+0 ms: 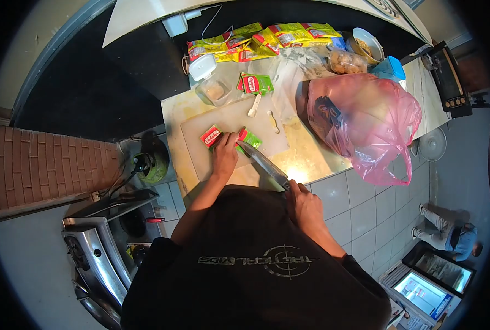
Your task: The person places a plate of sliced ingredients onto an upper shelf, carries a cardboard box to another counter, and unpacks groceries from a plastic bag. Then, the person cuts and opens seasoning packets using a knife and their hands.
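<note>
My right hand (304, 203) is wrapped round the handle of a large kitchen knife (266, 164). The blade points up and left, its tip at a red and green sachet (249, 140) on the pale cutting board (197, 163). My left hand (226, 155) is closed over this sachet, its fingertips beside the knife tip. Another red and green sachet (210, 135) lies just left of the same hand. Further up the board are a small cream scoop (254, 106) and a thin yellowish strip (273, 122). More sachets (256, 83) are stacked beyond them.
A pink plastic bag (360, 118) bulges over the counter's right side. Yellow and red packets (289, 36) line the back, near a bowl (368, 45). An opened clear container (216, 91) stands upper left. A person (458, 240) is far off at the right.
</note>
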Available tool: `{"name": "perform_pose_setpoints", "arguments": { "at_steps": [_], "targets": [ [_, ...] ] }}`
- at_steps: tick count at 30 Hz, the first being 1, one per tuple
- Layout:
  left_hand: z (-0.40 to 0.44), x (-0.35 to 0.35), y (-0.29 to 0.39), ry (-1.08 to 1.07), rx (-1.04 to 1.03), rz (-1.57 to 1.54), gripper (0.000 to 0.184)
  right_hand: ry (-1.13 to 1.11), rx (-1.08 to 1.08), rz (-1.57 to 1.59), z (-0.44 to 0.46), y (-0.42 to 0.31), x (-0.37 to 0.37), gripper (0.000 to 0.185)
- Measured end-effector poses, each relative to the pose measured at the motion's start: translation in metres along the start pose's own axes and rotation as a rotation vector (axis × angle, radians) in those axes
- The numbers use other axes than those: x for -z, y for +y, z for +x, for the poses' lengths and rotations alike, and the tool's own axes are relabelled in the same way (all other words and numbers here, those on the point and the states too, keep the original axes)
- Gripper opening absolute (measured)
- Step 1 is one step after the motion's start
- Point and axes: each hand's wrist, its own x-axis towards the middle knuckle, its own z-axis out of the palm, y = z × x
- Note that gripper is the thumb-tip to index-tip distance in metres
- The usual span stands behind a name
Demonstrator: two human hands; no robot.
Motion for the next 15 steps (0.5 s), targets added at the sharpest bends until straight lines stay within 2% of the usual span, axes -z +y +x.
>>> {"name": "perform_pose_setpoints", "arguments": {
  "at_steps": [4,6,8,10,11,15],
  "targets": [
    [-0.007,-0.001,0.005,-0.035,0.01,0.029,0.024,0.014,-0.015,0.05,0.005,-0.001,-0.006,0.021],
    [-0.015,-0.009,0.012,0.026,-0.127,-0.054,0.024,0.024,0.008,0.052,0.011,0.001,-0.012,0.023],
    [-0.013,-0.008,0.009,-0.002,-0.071,-0.066,0.017,0.042,0.033,0.06,0.018,-0.002,-0.011,0.026],
    [-0.006,-0.003,0.013,0.09,0.109,-0.259,0.009,0.053,0.002,0.132,0.018,-0.005,-0.005,0.017],
    [-0.006,0.001,0.017,0.085,0.21,-0.28,0.013,0.059,0.0,0.131,0.019,-0.004,-0.004,0.017],
    [0.0,0.011,0.027,0.121,0.216,-0.457,0.026,0.136,0.06,0.254,0.02,-0.008,0.004,0.018]
  ]
}}
